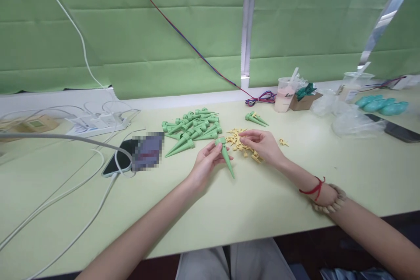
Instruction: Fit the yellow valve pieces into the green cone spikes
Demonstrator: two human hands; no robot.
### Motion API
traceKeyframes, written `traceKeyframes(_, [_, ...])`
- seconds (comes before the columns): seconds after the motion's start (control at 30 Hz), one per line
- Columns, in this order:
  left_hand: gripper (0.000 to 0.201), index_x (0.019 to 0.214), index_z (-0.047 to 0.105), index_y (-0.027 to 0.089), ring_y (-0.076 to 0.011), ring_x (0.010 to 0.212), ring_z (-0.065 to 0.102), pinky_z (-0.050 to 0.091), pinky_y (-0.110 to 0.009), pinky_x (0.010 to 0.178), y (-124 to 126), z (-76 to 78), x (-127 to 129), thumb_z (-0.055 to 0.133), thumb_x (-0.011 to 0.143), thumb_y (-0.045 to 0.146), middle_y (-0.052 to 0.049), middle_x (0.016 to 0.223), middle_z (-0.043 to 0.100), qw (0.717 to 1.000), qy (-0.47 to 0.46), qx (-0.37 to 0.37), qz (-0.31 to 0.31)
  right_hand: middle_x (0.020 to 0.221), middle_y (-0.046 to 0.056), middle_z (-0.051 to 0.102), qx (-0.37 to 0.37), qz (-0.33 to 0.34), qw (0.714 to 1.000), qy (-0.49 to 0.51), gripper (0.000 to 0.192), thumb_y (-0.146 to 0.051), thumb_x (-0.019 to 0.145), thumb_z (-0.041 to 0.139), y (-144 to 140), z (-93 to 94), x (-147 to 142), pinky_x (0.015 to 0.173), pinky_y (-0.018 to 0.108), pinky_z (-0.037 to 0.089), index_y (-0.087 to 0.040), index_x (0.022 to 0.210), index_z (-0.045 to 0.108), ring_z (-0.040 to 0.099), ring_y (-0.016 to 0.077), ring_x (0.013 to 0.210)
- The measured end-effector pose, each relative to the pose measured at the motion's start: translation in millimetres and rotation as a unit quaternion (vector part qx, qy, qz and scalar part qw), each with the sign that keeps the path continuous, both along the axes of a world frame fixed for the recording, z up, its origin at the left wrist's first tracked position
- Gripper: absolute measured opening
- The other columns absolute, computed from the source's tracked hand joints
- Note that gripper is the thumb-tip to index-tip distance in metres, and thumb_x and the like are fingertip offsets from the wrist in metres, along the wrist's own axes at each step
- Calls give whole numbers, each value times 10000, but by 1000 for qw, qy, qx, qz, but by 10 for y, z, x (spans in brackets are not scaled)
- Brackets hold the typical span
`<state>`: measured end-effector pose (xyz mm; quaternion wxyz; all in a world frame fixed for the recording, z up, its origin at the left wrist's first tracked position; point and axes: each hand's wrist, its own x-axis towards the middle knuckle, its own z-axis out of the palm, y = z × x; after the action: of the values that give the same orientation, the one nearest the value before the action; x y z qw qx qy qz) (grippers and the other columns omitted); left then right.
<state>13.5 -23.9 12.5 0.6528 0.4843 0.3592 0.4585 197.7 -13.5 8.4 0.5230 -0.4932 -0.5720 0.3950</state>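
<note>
Green spike (226, 155) pinched in the left hand (205, 164), cap up for fitting; right hand (262, 144) apparently closing on yellow clips (241, 142).

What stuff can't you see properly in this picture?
- Head view: the card by the phone is blurred out, so its face cannot be read.
- The yellow bits are too small to tell their shape; the right hand covers some.
- The left hand hides part of the spike it holds.
- The cup label is too small to read.
- The teal things are blurred.
</note>
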Motion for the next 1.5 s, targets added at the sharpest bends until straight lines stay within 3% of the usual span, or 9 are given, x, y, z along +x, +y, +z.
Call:
traceKeyframes(0.13, [300,987,586,151,-143,717,648,482,-257,702,18,-31,-4,606,762,348,-60,924,640,1000,-6,1,3,735,56,698,-8,-18,1000,9,291,-404,620,703,7,-27,-10,629,287,513,-152,767,701,627,159,631])
traceKeyframes(0.27, [361,1071,567,169,-149,736,653,497,-266,721,18,-36,-4,637,743,305,-54,901,654,1000,-20,3,2,672,31,671,-72,-3,990,121,287,-421,595,726,-8,-46,-73,606,241,536,-157,705,691,601,112,568])
traceKeyframes(0.37, [423,1113,551,179,-157,769,652,510,-286,746,9,-37,-1,665,718,275,-53,884,670,1000,-29,9,3,701,15,675,-144,66,960,230,232,-379,605,736,-48,-44,-134,618,169,542,-171,697,690,621,82,608])
traceKeyframes(0.47, [435,1117,550,179,-155,772,652,523,-291,740,13,-53,1,673,709,265,-49,886,678,999,-32,27,10,770,11,693,-202,143,929,277,153,-245,624,742,-90,-25,-174,636,127,538,-181,756,699,648,77,687])
traceKeyframes(0.57, [429,1094,561,181,-161,754,657,534,-292,714,21,-67,4,682,694,272,-38,854,684,998,-28,46,25,818,15,698,-219,146,923,282,97,-169,671,700,-109,-4,-182,588,113,535,-179,768,695,656,81,714])
traceKeyframes(0.7, [440,1087,562,190,-176,771,662,539,-304,714,10,-56,13,693,677,284,-39,869,681,998,-11,52,35,806,14,689,-229,140,922,279,71,-207,753,627,-110,14,-176,462,68,472,-175,732,687,639,55,660])
traceKeyframes(0.9, [436,1077,540,195,-175,784,661,542,-297,716,-9,-29,11,689,678,281,-29,876,660,997,-4,58,44,842,9,661,-226,169,921,270,55,-224,721,652,-131,45,-181,325,53,317,-178,705,679,581,24,611])
traceKeyframes(1.27, [427,1031,529,204,-158,771,651,545,-298,717,-16,-1,-1,697,653,307,8,816,614,995,17,81,62,803,12,630,-226,185,922,254,60,-231,654,680,-150,44,-183,289,77,221,-182,687,668,539,37,611])
traceKeyframes(1.5, [391,1005,533,207,-145,749,642,548,-300,703,-29,3,3,695,658,287,11,828,619,994,17,82,66,802,0,621,-251,194,914,253,35,-209,665,673,-163,73,-180,285,53,234,-178,679,664,547,21,606])
